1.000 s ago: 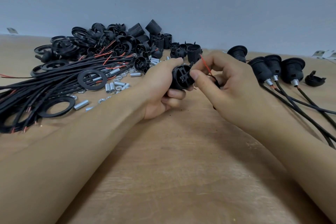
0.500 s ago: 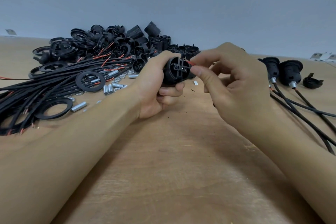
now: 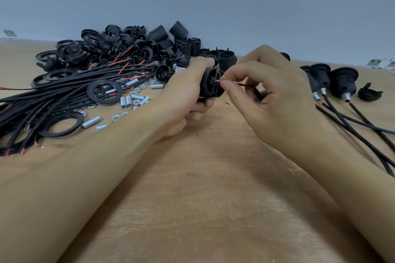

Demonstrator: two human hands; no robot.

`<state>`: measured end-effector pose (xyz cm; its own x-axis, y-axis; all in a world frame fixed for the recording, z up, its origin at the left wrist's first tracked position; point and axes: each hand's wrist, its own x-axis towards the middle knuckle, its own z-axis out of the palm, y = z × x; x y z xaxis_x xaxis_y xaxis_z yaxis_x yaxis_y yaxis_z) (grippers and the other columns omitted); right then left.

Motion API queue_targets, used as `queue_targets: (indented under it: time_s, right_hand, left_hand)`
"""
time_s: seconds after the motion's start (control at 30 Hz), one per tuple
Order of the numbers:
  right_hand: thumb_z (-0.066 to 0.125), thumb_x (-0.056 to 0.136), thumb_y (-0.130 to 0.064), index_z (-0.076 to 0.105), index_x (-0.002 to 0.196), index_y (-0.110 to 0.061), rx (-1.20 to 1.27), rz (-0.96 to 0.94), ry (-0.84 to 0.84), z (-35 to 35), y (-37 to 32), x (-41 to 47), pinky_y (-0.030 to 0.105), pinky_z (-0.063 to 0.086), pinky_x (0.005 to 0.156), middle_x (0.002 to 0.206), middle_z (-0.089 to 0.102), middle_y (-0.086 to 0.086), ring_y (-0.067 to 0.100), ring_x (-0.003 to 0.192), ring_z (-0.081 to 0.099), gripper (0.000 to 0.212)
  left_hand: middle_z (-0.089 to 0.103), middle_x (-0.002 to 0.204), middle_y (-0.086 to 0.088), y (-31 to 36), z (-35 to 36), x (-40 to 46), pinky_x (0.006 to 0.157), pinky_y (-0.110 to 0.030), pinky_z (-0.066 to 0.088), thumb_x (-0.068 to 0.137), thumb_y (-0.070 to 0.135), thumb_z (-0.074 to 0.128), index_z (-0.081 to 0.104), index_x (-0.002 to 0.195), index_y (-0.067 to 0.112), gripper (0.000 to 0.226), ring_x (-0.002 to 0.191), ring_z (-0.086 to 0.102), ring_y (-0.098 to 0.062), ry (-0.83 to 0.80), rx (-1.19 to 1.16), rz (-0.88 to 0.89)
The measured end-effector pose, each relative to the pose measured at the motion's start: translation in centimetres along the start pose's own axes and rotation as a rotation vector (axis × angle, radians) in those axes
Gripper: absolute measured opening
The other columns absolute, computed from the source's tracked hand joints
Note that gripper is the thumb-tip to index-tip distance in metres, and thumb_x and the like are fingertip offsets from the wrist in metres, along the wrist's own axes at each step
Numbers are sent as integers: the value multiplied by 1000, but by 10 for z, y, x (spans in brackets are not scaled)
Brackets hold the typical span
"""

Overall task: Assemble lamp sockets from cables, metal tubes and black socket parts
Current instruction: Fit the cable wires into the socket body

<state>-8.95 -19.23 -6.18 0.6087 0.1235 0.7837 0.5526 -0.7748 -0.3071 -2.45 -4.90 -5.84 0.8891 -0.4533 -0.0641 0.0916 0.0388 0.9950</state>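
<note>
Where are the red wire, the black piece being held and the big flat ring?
red wire (image 3: 218,81), head view, tip at socket.
black socket part (image 3: 210,85), head view, ribbed face.
flat black ring (image 3: 93,92), head view, left band.

Wooden table (image 3: 203,209) — cables (image 3: 53,100), metal tubes (image 3: 128,101), socket parts (image 3: 136,49).

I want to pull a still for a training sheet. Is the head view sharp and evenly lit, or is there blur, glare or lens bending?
Head view: light is soft and even, with only faint shadows under the arms on the table; no glare. The left hand holding the socket and the right hand pinching the red wire are fairly sharp. The parts pile looks softer. The wide lens bows the table's far edge.
</note>
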Motion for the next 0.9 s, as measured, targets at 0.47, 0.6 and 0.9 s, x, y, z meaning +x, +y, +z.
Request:
queue_targets:
  time_s: [0.47, 0.6, 0.9]
  right_hand:
    - [68, 87, -7, 70, 79, -6, -66, -23, -39, 3, 4, -1, 18, 33, 63, 81, 56, 3, -4, 64, 40, 9]
    - [67, 88, -5, 70, 79, -4, -69, -53, -58, 5, 7, -3, 25, 36, 59, 82, 59, 7, 6, 60, 40, 10]
    - [67, 89, -9, 69, 82, -8, 64, 24, -119, 4, 9, -4, 14, 36, 58, 79, 58, 3, 17, 65, 51, 7]
  left_hand:
    - [43, 39, 3, -4, 8, -2, 35, -14, 20, 99, 44, 38, 51, 40, 21, 64, 31, 28, -11, 210, 155, -12]
    - [43, 38, 3, -5, 9, -2, 36, -14, 20, 99, 44, 37, 44, 56, 20, 50, 31, 26, -12, 245, 225, -15]
    - [43, 37, 2, -4, 9, -2, 42, -17, 19, 96, 35, 32, 41, 61, 19, 40, 37, 24, -15, 273, 300, -1]
